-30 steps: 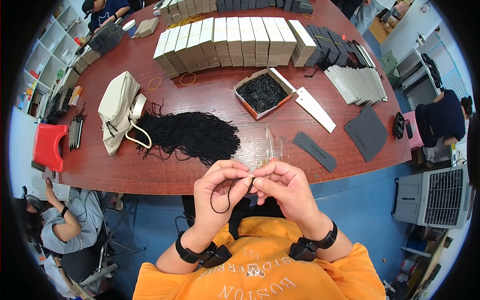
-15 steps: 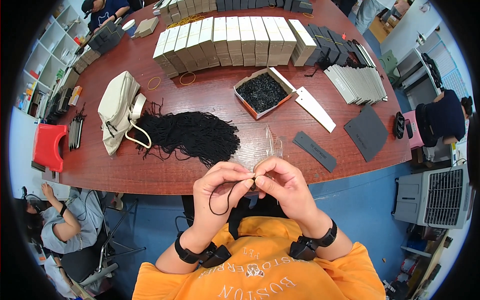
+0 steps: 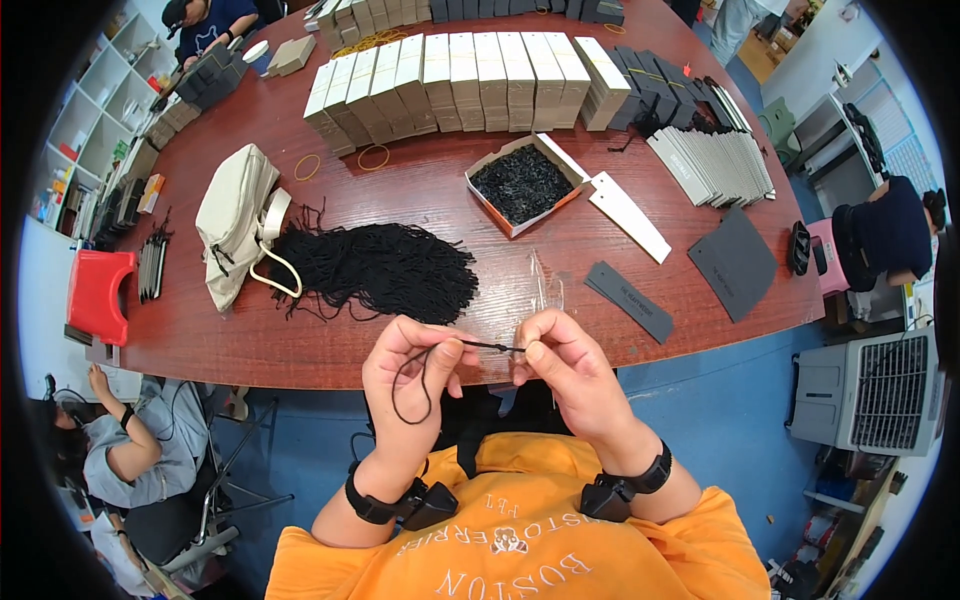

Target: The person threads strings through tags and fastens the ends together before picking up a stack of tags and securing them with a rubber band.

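Note:
A thin black cord (image 3: 414,408) is stretched between my two hands, just over the table's near edge. My left hand (image 3: 408,370) pinches it between thumb and fingers, and a loop of the cord hangs beside that palm. My right hand (image 3: 572,372) pinches the other end. A small knot (image 3: 502,348) shows in the taut stretch between them. Beyond my left hand lies a heap of black cords (image 3: 385,270). An open carton (image 3: 512,228) farther off holds many small black pieces.
The brown table (image 3: 210,345) also bears a cream bag (image 3: 238,215), stacks of white-topped cards (image 3: 465,85), grey tags (image 3: 630,302), a white tag (image 3: 630,220) and a dark grey board (image 3: 733,265). Co-workers sit at far left (image 3: 215,25) and lower left (image 3: 130,440).
My hands have drawn apart, the left moving leftward and the right slightly rightward. The cord between them is now pulled straight and its knot shows.

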{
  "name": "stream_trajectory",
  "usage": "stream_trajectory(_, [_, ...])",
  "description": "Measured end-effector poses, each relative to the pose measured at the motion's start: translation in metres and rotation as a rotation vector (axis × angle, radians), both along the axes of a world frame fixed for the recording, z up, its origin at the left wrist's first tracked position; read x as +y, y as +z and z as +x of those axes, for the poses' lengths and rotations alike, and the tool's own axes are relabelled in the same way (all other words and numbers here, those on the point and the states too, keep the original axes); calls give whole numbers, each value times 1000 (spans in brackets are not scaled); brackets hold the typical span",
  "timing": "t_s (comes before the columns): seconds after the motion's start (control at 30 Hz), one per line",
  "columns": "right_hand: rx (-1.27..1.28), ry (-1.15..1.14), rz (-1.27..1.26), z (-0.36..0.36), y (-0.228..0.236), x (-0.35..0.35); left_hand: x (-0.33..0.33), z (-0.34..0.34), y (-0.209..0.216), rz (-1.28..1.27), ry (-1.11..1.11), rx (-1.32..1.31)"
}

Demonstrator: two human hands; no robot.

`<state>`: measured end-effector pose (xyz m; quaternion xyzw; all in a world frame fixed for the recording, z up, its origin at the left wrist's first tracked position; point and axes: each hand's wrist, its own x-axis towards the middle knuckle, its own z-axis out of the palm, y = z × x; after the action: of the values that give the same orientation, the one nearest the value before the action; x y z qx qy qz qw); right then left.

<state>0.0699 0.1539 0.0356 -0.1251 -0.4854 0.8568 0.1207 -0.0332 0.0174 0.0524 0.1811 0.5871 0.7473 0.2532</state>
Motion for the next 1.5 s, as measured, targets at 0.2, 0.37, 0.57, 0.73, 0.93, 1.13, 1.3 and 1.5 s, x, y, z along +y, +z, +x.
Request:
stream_trajectory(0.2, [-24,-2,-44,10,-7,3,2,1,-8,18,-87,-196])
stream_trajectory(0.37, [-84,69,-33,25,-10,4,0,2,-15,88,-142,-492])
stream_trajectory(0.57, [-120,170,40,66,-7,-3,-10,10,-27,145,-92,-703])
stream_trajectory(0.73, [-249,316,-62,105,-41,-23,-8,50,-39,178,-290,-658])
stream_trajectory(0.93, [-426,258,343,133,-89,-27,-9,81,-57,-121,-680,-629])
stream_trajectory(1.13, [-416,-503,1175,104,-17,63,-10,82,-64,-295,-703,-409])
stream_trajectory(1.3, [-455,-553,1456,50,-14,123,-14,78,-56,-314,-652,-397])
stream_trajectory(1.5, [-710,-500,1633,4,-32,175,-23,69,-69,-288,-643,-408])
